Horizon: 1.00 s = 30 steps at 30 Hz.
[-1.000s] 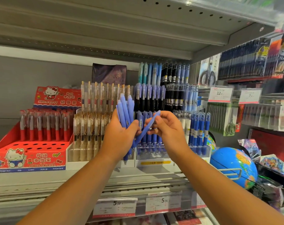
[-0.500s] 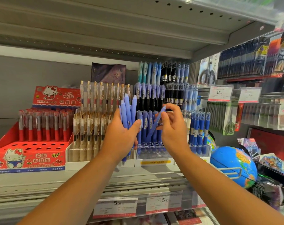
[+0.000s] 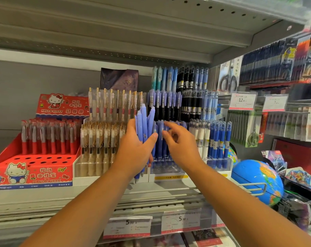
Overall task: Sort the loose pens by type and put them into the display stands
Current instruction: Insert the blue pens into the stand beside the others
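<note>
Since the earlier frames the right hand (image 3: 181, 147) has let go of the single periwinkle pen it was pinching and now holds nothing. Its fingers are loosely spread and half bent, thumb and forefinger apart, just in front of the front row of periwinkle plastic pens (image 3: 160, 127) standing upright in the clear tiered acrylic display stand (image 3: 169, 169). Whether the fingertips touch that row I cannot tell.

At nine o'clock from it, the left hand (image 3: 133, 154) is wrapped round a bundle of loose periwinkle plastic pens (image 3: 144, 122), with the thumb pressed across their front. The bundle stands roughly upright, its tops fanning out at twelve o'clock above the fist and its tips poking out at six o'clock below. It is held in front of the shelf, just beside the right hand.

At nine o'clock of the left hand is a white stand of translucent gold-clipped pens (image 3: 97, 139). Farther at nine o'clock sits a red cardboard Hello Kitty box of red-barrelled pens (image 3: 32, 172). At three o'clock of the right hand stand dark blue pens with clear caps (image 3: 219, 139), and at four o'clock lies a blue plastic globe (image 3: 254, 177). At six o'clock, white price labels (image 3: 128, 223) hang along the edge of the grey metal shelf (image 3: 44, 198).
</note>
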Each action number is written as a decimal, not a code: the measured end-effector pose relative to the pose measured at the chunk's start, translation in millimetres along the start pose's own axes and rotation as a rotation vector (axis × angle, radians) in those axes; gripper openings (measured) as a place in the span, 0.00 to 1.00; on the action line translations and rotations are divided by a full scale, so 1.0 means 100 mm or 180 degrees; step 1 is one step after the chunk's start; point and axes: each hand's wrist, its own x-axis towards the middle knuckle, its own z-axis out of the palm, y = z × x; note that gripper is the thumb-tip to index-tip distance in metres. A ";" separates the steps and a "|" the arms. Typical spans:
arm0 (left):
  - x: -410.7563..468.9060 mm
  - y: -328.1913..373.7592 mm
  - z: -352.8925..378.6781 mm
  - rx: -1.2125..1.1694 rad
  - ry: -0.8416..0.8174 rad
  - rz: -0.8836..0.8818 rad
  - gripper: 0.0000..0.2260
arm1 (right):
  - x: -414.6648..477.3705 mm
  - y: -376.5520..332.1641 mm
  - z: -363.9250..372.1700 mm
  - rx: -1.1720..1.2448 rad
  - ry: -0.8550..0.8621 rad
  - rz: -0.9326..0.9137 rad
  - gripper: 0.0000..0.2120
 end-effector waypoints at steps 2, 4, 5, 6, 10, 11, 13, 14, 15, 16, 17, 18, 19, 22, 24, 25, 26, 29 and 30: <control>0.00 0.00 0.00 0.0015 -0.0029 -0.0008 0.19 | -0.01 -0.01 0.01 -0.0244 -0.0007 -0.0145 0.19; -0.01 0.00 0.00 0.0030 -0.0064 -0.0011 0.19 | -0.01 -0.02 0.00 -0.0492 0.0018 -0.0226 0.20; -0.01 0.00 0.00 0.0020 -0.0084 -0.0008 0.19 | -0.01 -0.03 -0.01 -0.0602 0.0028 -0.0226 0.20; -0.02 0.00 0.01 0.0009 -0.0099 0.0001 0.19 | -0.01 -0.03 -0.02 -0.0713 0.0036 -0.0219 0.20; -0.01 0.01 0.00 -0.0038 -0.0047 0.0031 0.18 | -0.02 -0.06 -0.03 -0.1051 -0.0001 -0.0226 0.20; -0.01 0.02 0.00 -0.0042 -0.0025 0.0037 0.18 | -0.03 -0.07 -0.03 -0.1074 -0.0007 -0.0220 0.19; -0.01 0.02 0.00 -0.0018 -0.0042 0.0046 0.17 | -0.05 -0.10 -0.03 -0.1000 0.0024 -0.0158 0.19; -0.02 0.02 0.00 0.0007 -0.0089 0.0059 0.18 | -0.06 -0.12 -0.04 -0.0869 0.0084 -0.0130 0.19; -0.03 0.01 0.00 0.0034 -0.0163 0.0072 0.19 | -0.08 -0.14 -0.06 -0.0649 0.0170 -0.0140 0.19; -0.03 0.01 0.00 0.0053 -0.0257 0.0077 0.20 | -0.09 -0.17 -0.07 -0.0356 0.0247 -0.0198 0.18; -0.04 0.01 0.00 0.0062 -0.0361 0.0076 0.21 | -0.10 -0.19 -0.09 -0.0022 0.0261 -0.0277 0.16; -0.04 0.01 0.01 0.0068 -0.0450 0.0070 0.21 | -0.10 -0.22 -0.11 0.0333 0.0181 -0.0329 0.13; -0.04 0.01 0.01 0.0073 -0.0507 0.0072 0.21 | -0.11 -0.24 -0.12 0.0692 0.0038 -0.0308 0.11; -0.04 0.01 0.01 0.0068 -0.0538 0.0101 0.20 | -0.11 -0.28 -0.16 0.1570 -0.0283 -0.0017 0.10; -0.04 0.01 0.00 0.0114 -0.0537 0.0095 0.21 | -0.10 -0.29 -0.17 0.1792 -0.0297 0.0051 0.11; -0.04 0.01 0.00 0.0122 -0.0533 0.0073 0.22 | -0.08 -0.29 -0.18 0.1828 -0.0290 0.0053 0.12; -0.05 0.00 0.00 0.0101 -0.0531 0.0050 0.23 | -0.07 -0.29 -0.18 0.1852 -0.0277 0.0054 0.11; -0.05 0.01 0.00 0.0011 -0.0553 0.0051 0.23 | -0.01 -0.28 -0.21 0.2052 -0.0119 0.0176 0.08; -0.05 0.01 0.01 -0.0014 -0.0557 0.0050 0.23 | 0.02 -0.26 -0.22 0.2137 -0.0047 0.0256 0.08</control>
